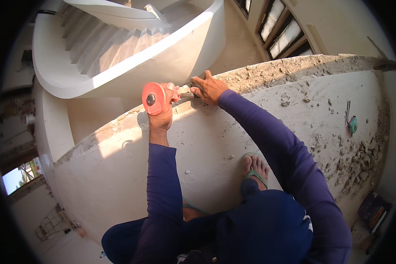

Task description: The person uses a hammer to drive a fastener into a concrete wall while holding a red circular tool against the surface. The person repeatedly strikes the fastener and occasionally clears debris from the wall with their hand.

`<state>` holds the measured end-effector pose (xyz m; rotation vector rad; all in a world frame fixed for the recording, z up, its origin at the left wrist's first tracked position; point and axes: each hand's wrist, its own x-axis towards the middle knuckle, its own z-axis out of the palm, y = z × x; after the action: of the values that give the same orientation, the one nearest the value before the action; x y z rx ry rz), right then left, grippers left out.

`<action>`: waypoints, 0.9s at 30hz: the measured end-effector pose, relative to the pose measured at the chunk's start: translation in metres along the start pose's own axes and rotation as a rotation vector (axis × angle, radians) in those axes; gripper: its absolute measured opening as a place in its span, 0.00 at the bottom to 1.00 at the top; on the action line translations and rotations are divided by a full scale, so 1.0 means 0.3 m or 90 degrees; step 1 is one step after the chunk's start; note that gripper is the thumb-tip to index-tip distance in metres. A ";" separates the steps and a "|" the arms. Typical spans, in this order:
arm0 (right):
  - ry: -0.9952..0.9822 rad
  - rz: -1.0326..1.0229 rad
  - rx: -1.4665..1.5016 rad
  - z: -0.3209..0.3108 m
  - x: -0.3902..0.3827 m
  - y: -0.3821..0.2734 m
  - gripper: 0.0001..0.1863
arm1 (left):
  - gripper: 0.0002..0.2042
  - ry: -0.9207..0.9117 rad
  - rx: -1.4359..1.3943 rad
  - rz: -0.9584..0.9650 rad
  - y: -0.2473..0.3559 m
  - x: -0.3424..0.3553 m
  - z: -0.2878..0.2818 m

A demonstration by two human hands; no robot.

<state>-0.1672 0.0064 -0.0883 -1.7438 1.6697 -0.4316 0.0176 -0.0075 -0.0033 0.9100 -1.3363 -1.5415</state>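
My left hand [162,115] is closed around a chisel with a round orange-red hand guard [147,93]; its dark striking end faces up toward me. The chisel's metal shaft [187,95] points right, along the rough concrete strip [268,72] at the ledge's far edge. Just beyond the shaft's tip, my right hand [210,89] rests on this strip, its fingers bent and apart. Nothing shows clearly in those fingers, and their undersides are hidden.
I crouch on a white, dusty ledge [206,154] in green sandals. Broken concrete chunks [360,163] and a teal tape measure [352,125] lie to the right. A dark printed bag [374,211] sits lower right. Past the far edge drops a curved white staircase wall [162,70].
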 end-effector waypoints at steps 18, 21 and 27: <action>0.162 -0.008 0.218 -0.117 -0.139 0.067 0.34 | 0.16 0.063 -0.004 0.005 0.053 -0.036 -0.062; 0.107 0.071 0.320 -0.315 -0.328 0.074 0.31 | 0.16 0.087 -0.022 -0.001 0.062 -0.041 -0.076; -0.103 0.271 -0.074 -0.625 -0.956 0.307 0.31 | 0.16 0.084 -0.021 0.003 0.051 -0.039 -0.060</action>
<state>-0.3940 0.2441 0.0456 -1.4027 1.9102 0.0023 0.0405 -0.0034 0.0090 0.9696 -1.2150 -1.4693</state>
